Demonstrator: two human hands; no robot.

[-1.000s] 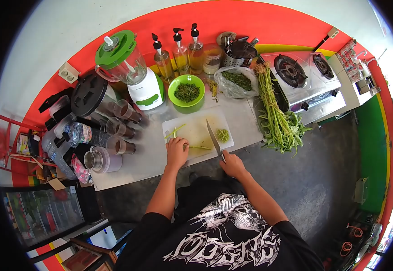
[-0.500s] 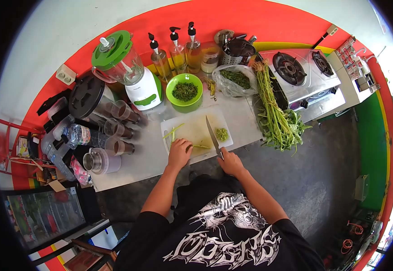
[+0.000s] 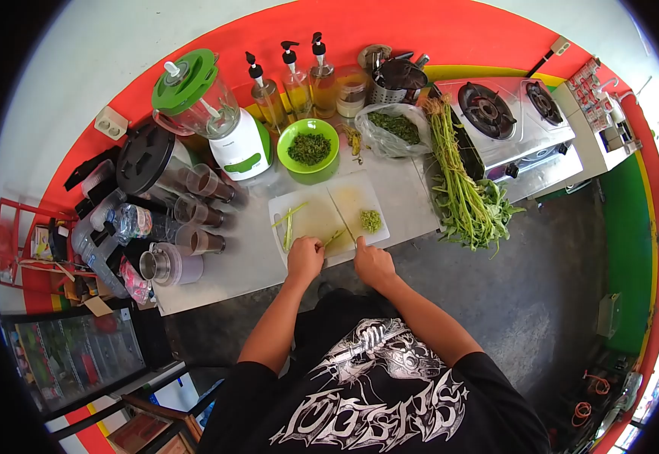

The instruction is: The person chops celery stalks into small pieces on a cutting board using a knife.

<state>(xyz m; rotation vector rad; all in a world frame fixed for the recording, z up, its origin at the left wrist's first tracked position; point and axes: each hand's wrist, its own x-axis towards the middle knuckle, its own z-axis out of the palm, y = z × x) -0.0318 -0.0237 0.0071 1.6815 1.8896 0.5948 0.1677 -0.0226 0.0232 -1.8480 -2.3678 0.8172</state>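
Note:
My left hand is at the near edge of the white cutting board, fingers closed on a short green stalk that sticks out to the right. My right hand grips a kitchen knife by its handle. The blade appears nearly edge-on as a thin line, just right of the stalk's end. Right of the blade lies a small heap of chopped green stalk. More cut stalks rest on the board's left part.
Behind the board stand a green bowl of chopped greens, a blender and pump bottles. A bag of greens, a leafy bundle and a gas stove are at right. Cups stand left.
My right hand has moved left with the knife, and the blade has turned from showing its flat side to nearly edge-on. My left hand has shifted slightly right and nearer to me.

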